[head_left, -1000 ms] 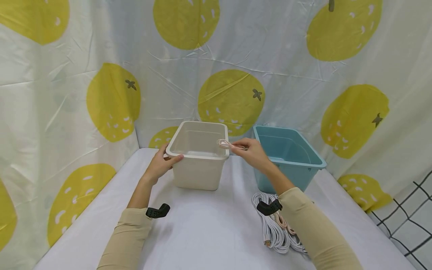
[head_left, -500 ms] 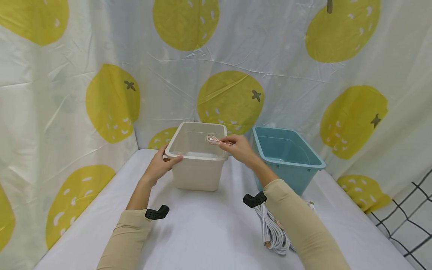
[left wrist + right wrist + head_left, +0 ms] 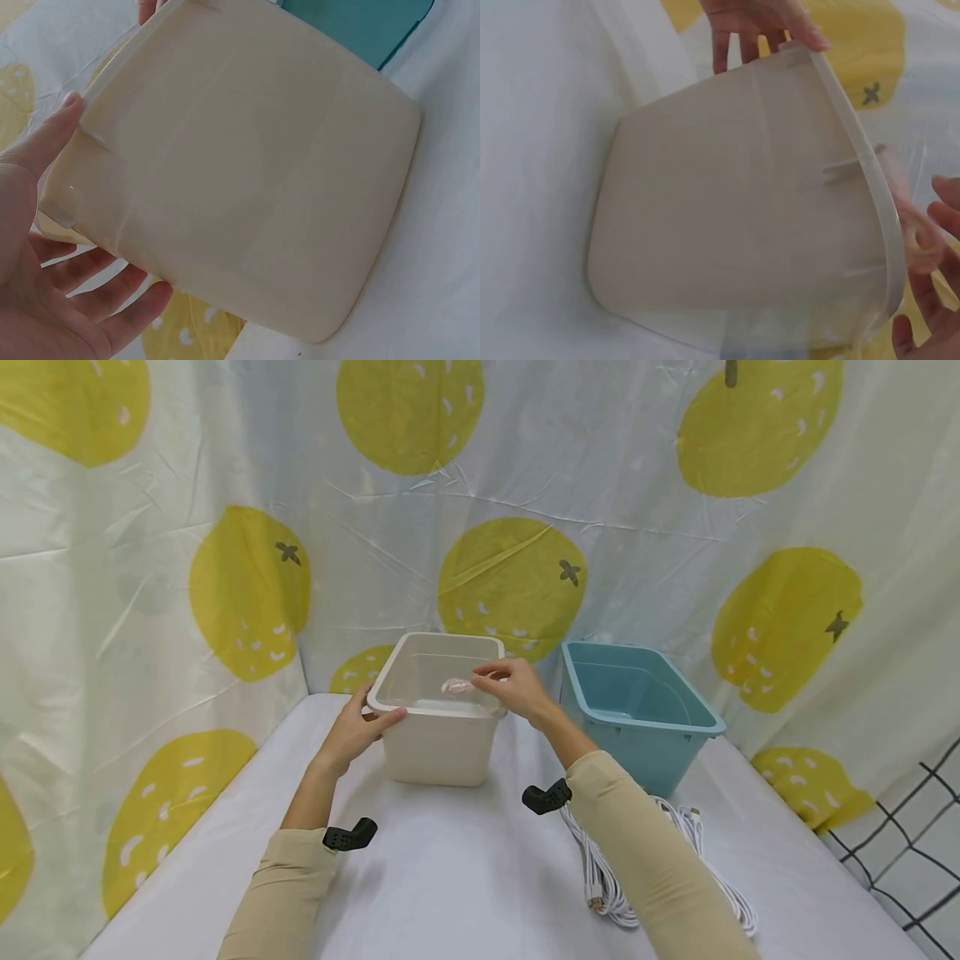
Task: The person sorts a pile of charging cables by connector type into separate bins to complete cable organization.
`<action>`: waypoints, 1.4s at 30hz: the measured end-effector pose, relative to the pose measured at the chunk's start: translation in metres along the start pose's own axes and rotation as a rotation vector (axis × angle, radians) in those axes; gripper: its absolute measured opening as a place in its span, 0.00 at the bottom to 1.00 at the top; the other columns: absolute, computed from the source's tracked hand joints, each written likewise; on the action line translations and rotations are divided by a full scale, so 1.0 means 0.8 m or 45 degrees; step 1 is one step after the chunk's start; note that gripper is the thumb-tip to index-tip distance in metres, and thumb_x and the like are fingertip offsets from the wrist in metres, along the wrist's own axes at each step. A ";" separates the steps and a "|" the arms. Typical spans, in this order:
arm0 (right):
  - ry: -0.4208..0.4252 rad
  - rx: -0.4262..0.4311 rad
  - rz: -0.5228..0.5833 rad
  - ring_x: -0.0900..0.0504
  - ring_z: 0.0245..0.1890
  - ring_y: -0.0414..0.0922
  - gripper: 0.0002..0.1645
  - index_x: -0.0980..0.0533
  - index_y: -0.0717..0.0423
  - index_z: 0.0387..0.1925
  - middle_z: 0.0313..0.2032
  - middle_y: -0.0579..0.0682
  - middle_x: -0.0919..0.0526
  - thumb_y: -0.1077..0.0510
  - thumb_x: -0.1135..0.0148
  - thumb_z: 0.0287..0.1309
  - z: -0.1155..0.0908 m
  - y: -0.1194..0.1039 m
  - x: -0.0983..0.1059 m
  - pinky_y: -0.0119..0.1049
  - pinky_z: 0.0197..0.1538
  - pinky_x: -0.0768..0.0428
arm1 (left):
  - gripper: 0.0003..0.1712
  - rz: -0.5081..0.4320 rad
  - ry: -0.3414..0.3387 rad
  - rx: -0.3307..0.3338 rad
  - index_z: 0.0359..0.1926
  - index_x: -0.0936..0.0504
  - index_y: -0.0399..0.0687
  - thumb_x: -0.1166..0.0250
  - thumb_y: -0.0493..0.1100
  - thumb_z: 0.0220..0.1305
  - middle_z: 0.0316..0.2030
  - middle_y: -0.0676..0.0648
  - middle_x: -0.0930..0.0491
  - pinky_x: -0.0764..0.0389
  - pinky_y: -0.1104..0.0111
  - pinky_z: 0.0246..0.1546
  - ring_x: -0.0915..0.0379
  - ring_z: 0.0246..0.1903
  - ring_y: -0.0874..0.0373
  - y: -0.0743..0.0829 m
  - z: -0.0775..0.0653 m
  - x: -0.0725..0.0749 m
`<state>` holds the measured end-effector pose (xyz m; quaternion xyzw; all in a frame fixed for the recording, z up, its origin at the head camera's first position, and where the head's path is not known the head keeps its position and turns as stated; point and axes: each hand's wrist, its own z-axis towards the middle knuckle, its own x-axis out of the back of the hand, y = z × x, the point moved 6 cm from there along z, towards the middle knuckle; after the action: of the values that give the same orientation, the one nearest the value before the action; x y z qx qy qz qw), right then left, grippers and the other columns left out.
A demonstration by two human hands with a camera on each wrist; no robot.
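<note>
My left hand [image 3: 351, 731] holds the front left corner of a cream plastic bin [image 3: 438, 747], thumb over the rim and fingers against the side, as the left wrist view of the hand [image 3: 52, 277] also shows. Over the bin's right rim reaches my right hand [image 3: 513, 687]. Just off its fingertips is a small coiled pinkish cable [image 3: 456, 686], blurred, above the bin's inside. In the right wrist view the fingers of the right hand [image 3: 937, 292] are spread, and the blurred cable [image 3: 924, 244] looks loose beside them.
A teal bin [image 3: 641, 747] stands to the right of the cream one. Coiled white cables [image 3: 603, 881] lie on the white table in front of it, partly under my right sleeve. A lemon-print curtain [image 3: 375, 560] hangs behind; a black wire grid [image 3: 911, 843] is at far right.
My right hand has moved left over the cream bin with the pinkish cable, and its fingers have parted from it. The cable has dropped slightly. My left hand has stayed on the rim.
</note>
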<state>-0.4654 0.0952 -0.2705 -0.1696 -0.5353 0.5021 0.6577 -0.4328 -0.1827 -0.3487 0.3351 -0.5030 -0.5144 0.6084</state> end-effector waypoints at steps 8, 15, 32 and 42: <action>0.000 -0.026 0.052 0.22 0.55 0.51 0.23 0.16 0.54 0.59 0.54 0.52 0.14 0.51 0.27 0.65 -0.002 0.006 0.002 0.53 0.55 0.22 | 0.56 0.004 -0.012 -0.009 0.83 0.52 0.51 0.27 0.57 0.67 0.74 0.38 0.38 0.26 0.44 0.59 0.33 0.68 0.41 0.003 -0.001 0.000; -0.024 -0.017 0.063 0.21 0.53 0.50 0.23 0.17 0.54 0.61 0.54 0.53 0.14 0.53 0.28 0.66 -0.004 0.005 0.002 0.51 0.53 0.22 | 0.56 0.013 -0.012 -0.007 0.83 0.52 0.51 0.27 0.57 0.67 0.74 0.38 0.39 0.27 0.43 0.60 0.34 0.69 0.40 0.000 0.000 0.000; -0.014 0.060 0.059 0.20 0.51 0.51 0.24 0.18 0.57 0.61 0.54 0.55 0.15 0.54 0.28 0.66 -0.020 -0.001 0.019 0.47 0.47 0.20 | 0.56 -0.005 -0.015 0.001 0.83 0.52 0.51 0.27 0.57 0.67 0.75 0.38 0.40 0.27 0.43 0.60 0.35 0.69 0.40 -0.001 0.001 0.000; -0.039 0.062 0.084 0.20 0.52 0.52 0.26 0.20 0.57 0.64 0.56 0.57 0.16 0.54 0.30 0.68 -0.037 0.005 0.029 0.48 0.49 0.19 | 0.57 0.000 -0.013 0.016 0.83 0.53 0.50 0.28 0.57 0.67 0.75 0.38 0.40 0.27 0.45 0.60 0.34 0.69 0.41 -0.004 -0.002 0.000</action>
<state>-0.4429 0.1256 -0.2719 -0.1634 -0.5271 0.5390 0.6364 -0.4324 -0.1839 -0.3517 0.3362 -0.5094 -0.5128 0.6038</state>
